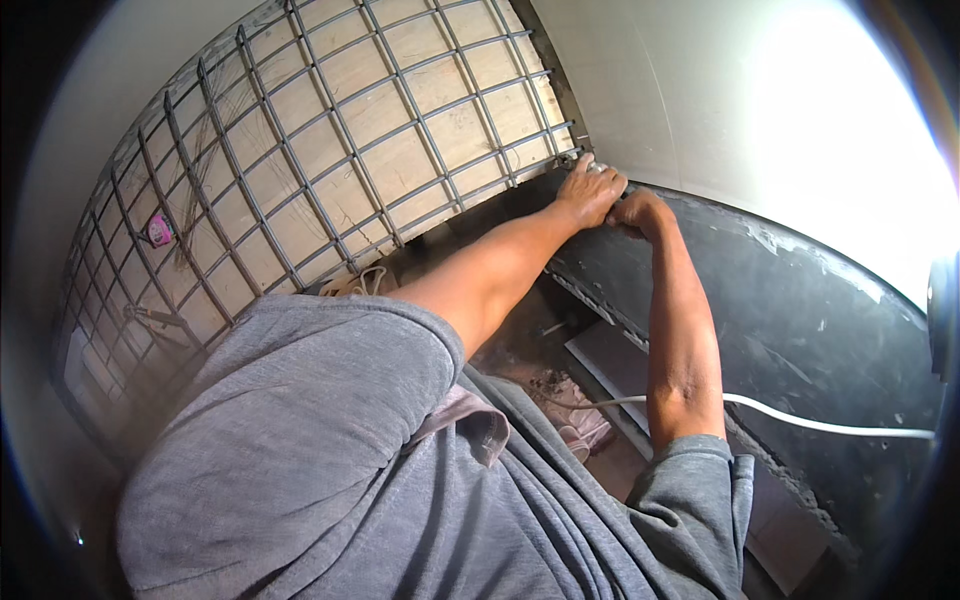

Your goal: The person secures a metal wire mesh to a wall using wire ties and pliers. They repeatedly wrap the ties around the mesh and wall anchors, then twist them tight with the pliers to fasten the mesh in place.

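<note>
Both arms reach away from me to the corner where a steel bar mesh [401,75], a pale wall and a dark panel meet. My left hand [592,192] is closed there with its fingers bent, close to the mesh's end; a small pale bit shows among the fingers, too small to name. Right beside it, my right hand [640,213] is curled in a fist at the top edge of the dark panel [765,290]. Whatever the right fingers hold, if anything, is hidden.
Plywood [370,130] lies under the mesh. A pink round item [160,230] and a plier-like tool [155,318] rest on the left part of it. A white cable [815,424] crosses the dark panel behind my right forearm. The pale wall [640,90] curves along the far right.
</note>
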Available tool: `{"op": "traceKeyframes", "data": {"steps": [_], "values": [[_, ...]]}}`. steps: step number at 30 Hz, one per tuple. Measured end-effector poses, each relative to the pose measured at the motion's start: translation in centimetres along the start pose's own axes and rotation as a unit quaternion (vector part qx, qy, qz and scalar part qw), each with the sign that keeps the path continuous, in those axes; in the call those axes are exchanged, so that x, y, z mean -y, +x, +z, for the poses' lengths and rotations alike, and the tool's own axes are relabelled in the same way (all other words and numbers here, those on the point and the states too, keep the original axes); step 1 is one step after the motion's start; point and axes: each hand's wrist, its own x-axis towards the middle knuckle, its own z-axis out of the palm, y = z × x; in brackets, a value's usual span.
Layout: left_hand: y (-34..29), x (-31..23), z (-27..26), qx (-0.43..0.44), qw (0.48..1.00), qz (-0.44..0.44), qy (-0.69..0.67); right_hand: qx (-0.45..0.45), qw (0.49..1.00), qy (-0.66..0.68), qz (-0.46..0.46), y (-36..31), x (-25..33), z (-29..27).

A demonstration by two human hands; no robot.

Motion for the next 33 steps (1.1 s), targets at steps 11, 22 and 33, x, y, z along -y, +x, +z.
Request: {"op": "traceKeyframes", "data": {"steps": [11,22,33], "values": [[1.9,0.8,0.2,0.005,0.999,-0.035,-0.029,-0.402,0.801,-0.425,-0.13,-2.6,1.3,2.5],[-0.4,0.2,1.1,-0.014,0.999,0.038,0.017,0.061,0.995,0.08,-0.01,-2.9,0.7,-0.4],[-1.0,0.6,1.7,0.042,0.998,0.033,-0.04,0.013,0.98,-0.155,-0.125,-0.4,-1.5,2.0]]}}
